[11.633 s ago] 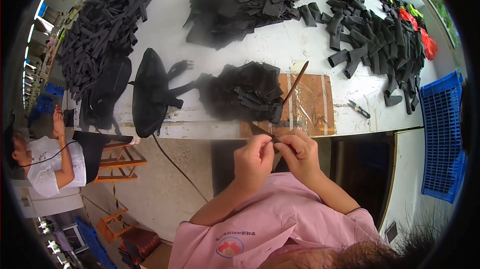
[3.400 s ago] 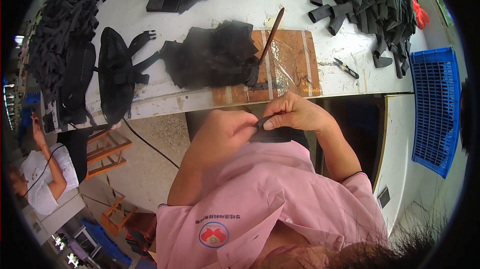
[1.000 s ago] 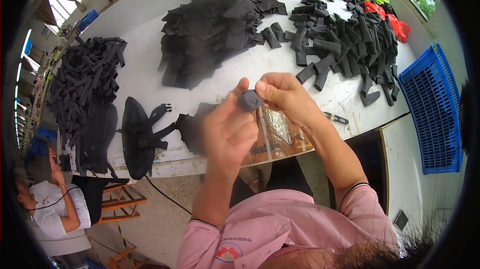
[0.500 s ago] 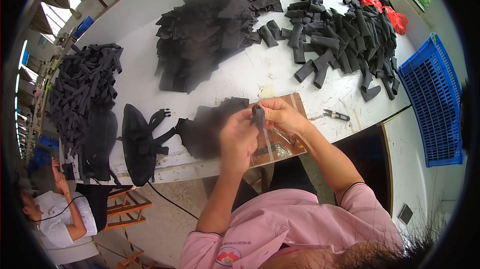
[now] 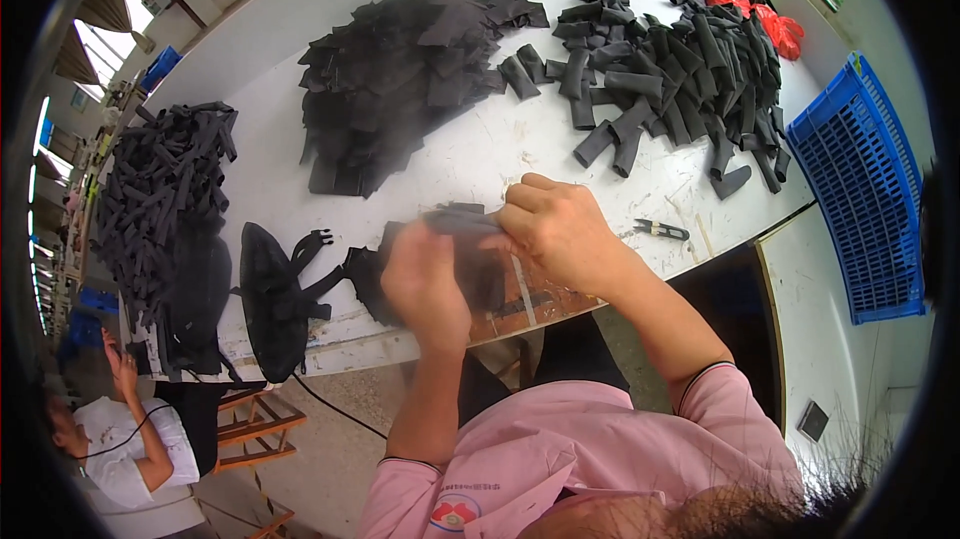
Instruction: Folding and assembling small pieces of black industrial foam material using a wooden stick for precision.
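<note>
**Dark fabric piece held over the desk's near edge**

Item: one dark fabric piece (image 5: 462, 222), blurred. It is held above the desk (image 5: 480, 154), close to the near edge, over a brown taped patch (image 5: 535, 294). Its long axis runs roughly left to right across the view, one end toward each hand. Finer shape cannot be told.

Left hand (image 5: 425, 284): fingers curled together on the left end of the piece, back of the hand toward the camera; the grip is closed on it.

Right hand (image 5: 560, 229): fingers bent over the right end, fingertips pinched together on the piece.

Under and just beside the hands: a small heap of black pieces (image 5: 372, 279). Left of that, a black pouch with a buckle strap (image 5: 272, 299), reaching to the desk's near edge.

Further stock:
- large pile of flat black cut pieces (image 5: 400, 79), far centre;
- pile of black rolled tubes (image 5: 680, 69), far right, with red items (image 5: 770, 29) behind;
- stack of black strips (image 5: 160, 199), far left.

Small tool: thread snips (image 5: 660, 231), just right of the right hand, near the desk corner.

Open room: a bare strip of desk lies between the hands and the two far piles. The near edge is directly below the hands. A blue plastic crate (image 5: 865, 199) stands beyond the right edge. Another person in white (image 5: 125, 444) sits at lower left, well apart.
</note>
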A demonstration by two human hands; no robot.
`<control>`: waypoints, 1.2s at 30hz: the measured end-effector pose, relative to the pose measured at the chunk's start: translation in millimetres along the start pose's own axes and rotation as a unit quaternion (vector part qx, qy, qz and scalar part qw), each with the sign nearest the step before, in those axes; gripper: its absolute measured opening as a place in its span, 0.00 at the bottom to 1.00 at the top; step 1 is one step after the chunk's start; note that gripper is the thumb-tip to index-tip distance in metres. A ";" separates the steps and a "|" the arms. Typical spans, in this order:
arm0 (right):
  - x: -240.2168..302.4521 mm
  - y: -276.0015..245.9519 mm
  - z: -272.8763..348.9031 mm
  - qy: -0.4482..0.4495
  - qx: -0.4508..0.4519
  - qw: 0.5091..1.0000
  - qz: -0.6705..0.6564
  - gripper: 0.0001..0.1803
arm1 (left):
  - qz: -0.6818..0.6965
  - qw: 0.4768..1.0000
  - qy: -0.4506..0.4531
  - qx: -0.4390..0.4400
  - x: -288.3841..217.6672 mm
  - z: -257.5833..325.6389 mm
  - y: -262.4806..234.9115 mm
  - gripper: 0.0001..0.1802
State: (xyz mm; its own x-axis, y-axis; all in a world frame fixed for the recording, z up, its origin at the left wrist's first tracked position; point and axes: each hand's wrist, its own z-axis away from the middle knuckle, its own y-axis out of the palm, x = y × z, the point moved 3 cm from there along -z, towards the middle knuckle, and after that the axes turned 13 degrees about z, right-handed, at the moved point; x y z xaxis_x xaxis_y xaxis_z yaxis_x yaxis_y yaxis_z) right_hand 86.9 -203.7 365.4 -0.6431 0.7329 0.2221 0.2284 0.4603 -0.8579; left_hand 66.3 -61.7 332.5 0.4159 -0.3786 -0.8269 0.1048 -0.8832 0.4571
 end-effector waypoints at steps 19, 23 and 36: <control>-15.5 48.5 29.1 0.077 0.016 0.982 -0.171 0.12 | -0.086 0.958 -0.120 0.247 10.8 -19.4 23.7 0.09; -17.4 45.7 27.6 0.066 0.010 0.987 -0.144 0.15 | 0.000 0.982 -0.073 0.175 1.5 -12.8 25.7 0.09; -6.6 47.5 21.5 0.064 0.036 0.994 -0.080 0.13 | 0.227 0.963 -0.132 0.063 12.8 -15.4 -5.2 0.08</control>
State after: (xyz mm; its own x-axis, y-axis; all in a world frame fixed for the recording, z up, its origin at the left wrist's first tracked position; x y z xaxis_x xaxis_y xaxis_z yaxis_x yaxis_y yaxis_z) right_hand 86.3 -197.5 313.2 -0.5680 0.7128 0.4116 0.0752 0.5429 -0.8364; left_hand 85.0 -57.7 324.5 0.1474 -0.7764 -0.6127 -0.1504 -0.6299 0.7620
